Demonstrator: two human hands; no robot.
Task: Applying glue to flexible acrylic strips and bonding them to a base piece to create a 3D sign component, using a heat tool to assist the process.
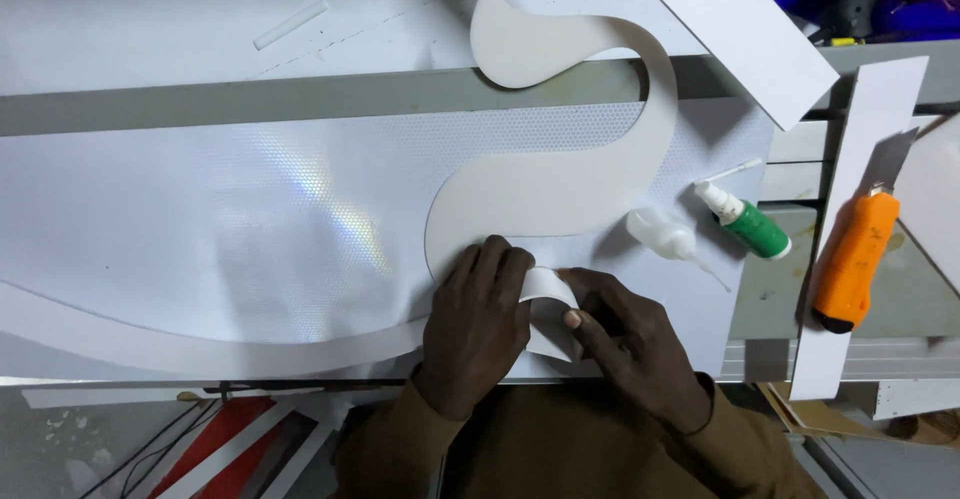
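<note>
1. Right hand (630, 344) — thumb and fingers pinched on a bent white strip (548, 304), curling it up off the sheet.
2. Left hand (478, 319) — flat, fingers pressing the strip's end against the lower edge of the white curved cutout (560, 174).
3. Strip lies between both hands; its long run trails left along the reflective sheet (250, 209).
4. Glue bottles (745, 221) and orange knife (850, 264) lie well right.
</note>
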